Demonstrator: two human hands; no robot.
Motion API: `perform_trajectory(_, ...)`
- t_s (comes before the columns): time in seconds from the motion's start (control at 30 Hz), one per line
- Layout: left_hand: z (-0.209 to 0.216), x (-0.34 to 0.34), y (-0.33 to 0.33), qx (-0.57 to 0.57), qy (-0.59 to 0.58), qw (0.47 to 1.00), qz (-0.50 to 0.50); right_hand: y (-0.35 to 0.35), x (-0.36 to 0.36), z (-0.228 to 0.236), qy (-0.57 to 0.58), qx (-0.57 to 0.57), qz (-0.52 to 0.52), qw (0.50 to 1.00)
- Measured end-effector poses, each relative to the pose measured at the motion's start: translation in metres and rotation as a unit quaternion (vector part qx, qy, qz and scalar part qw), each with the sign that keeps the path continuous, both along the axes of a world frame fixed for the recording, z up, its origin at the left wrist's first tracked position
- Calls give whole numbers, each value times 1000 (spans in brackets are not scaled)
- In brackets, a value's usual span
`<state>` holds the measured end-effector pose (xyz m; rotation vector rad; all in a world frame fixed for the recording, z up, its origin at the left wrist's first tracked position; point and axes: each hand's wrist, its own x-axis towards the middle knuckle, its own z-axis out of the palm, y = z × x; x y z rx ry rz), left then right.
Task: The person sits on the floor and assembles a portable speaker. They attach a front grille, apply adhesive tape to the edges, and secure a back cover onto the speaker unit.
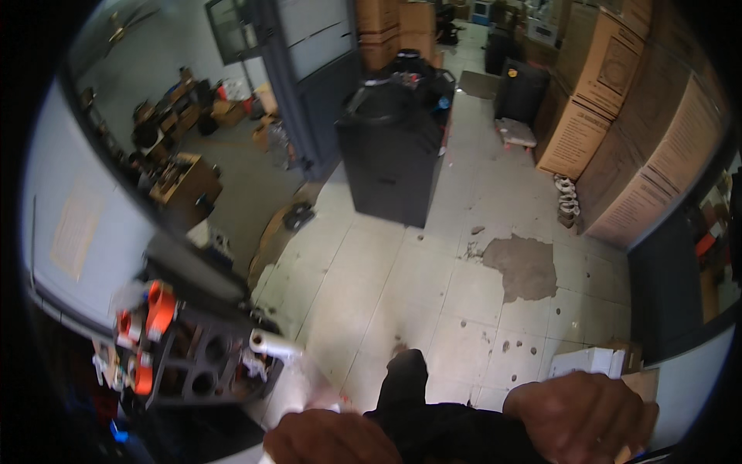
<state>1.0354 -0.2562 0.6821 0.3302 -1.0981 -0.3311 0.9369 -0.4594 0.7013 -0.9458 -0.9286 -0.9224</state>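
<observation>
- At the lower edge, the left hand [332, 439] shows its knuckles up, fingers curled under; the palm side is hidden, so whether it grips anything cannot be told.
- Across the dark clothing [464, 433], the right hand [583, 417] is curled much the same and blurred; I cannot tell what, if anything, it grips.
- Just beyond the left hand lies the white roll [276, 343], at the right side of the dark rack [202, 400]; it juts outward, perhaps so that it is easy to reach.
- Orange tapes [160, 309] sit along the rack's left side, probably gathered there for quick picking.
- Just beyond the right hand is the white box [583, 362], seemingly tucked aside to spare walking room.
- Farther off, the black cabinet [390, 166] stands upright on the tiled floor [379, 286], likely for steadiness.
- Cartons [607, 62] rise in stacks along the right, presumably to save floor space.
</observation>
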Motion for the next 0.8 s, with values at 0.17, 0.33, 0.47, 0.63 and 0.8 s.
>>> perform_trajectory(0.17,57,134,-140,116,59,992,-11,-126,132,17,-5,-48,-97,994)
perform_trajectory(0.33,72,296,-298,124,6,991,-51,-269,258,31,17,-36,-103,994)
perform_trajectory(0.47,62,413,-464,104,-38,980,-163,-399,337,20,71,-39,-173,982)
perform_trajectory(0.63,43,545,-639,70,-79,973,-207,-556,450,1,191,-2,-234,953)
perform_trajectory(0.8,69,671,-775,24,-105,978,-177,-687,601,40,224,143,-259,929)
